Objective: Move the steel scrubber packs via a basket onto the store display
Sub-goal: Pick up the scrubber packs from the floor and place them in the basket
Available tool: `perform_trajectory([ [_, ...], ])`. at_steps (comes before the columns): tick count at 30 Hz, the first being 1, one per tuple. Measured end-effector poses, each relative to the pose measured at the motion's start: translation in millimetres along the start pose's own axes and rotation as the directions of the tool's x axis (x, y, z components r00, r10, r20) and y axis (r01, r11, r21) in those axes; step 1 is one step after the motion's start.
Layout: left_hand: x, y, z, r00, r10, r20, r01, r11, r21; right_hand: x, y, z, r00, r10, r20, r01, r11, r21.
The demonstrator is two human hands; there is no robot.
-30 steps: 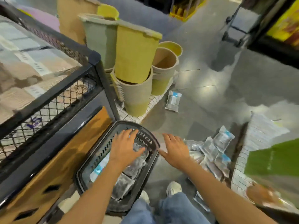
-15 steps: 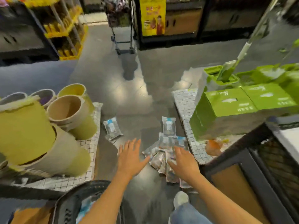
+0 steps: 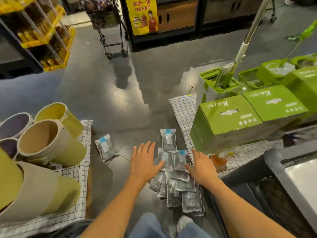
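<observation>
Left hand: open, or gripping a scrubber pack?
Open. The left hand has straight, spread fingers beside the pile of scrubber packs, curled round nothing.

Green carton (image 3: 228, 121): on a checked mat (image 3: 182, 114) on the floor.
Mop bucket (image 3: 214, 83): just behind the carton, with a mop handle (image 3: 253, 23) rising from it.
Bins (image 3: 51, 145): well left of the carton, clustered on a second checked mat (image 3: 82, 169).
Trolley (image 3: 109, 31): far behind the carton, beside a yellow poster (image 3: 143, 14).
</observation>
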State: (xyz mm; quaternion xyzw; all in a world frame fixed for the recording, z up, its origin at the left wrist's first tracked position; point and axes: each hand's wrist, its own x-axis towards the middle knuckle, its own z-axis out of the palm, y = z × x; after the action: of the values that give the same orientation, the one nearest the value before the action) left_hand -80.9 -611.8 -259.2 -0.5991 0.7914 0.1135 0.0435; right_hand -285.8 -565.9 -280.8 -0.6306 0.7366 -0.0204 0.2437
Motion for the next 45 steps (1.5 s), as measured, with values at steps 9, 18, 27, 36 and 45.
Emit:
perform_trajectory([
  [9,131.2,-15.6,38.3,0.983,0.132,0.126,-0.136,0.99,0.025,107.9,8.0,34.8,0.991,0.106,0.076,-0.105,0.994,-0.01],
  [18,299.7,-76.3,271.9,0.948,0.145,0.284,-0.167,0.985,0.054,302.0,75.5,234.2,0.944,0.271,0.188,-0.277,0.961,0.002],
  [27,354.7,-113.9,516.6,0.946,0.05,0.319,-0.072,0.996,0.059,388.4,181.8,445.4,0.934,0.3,0.193,-0.299,0.954,-0.035],
  [36,363.8,-117.6,604.4,0.753,-0.234,0.615,0.477,0.838,-0.265,415.7,213.7,499.1,0.764,0.548,0.34,-0.571,0.82,-0.04],
  [45,349.3,-124.8,615.4,0.688,-0.305,0.658,0.687,0.566,-0.456,413.2,217.7,492.3,0.593,0.674,0.441,-0.805,0.505,0.312],
])
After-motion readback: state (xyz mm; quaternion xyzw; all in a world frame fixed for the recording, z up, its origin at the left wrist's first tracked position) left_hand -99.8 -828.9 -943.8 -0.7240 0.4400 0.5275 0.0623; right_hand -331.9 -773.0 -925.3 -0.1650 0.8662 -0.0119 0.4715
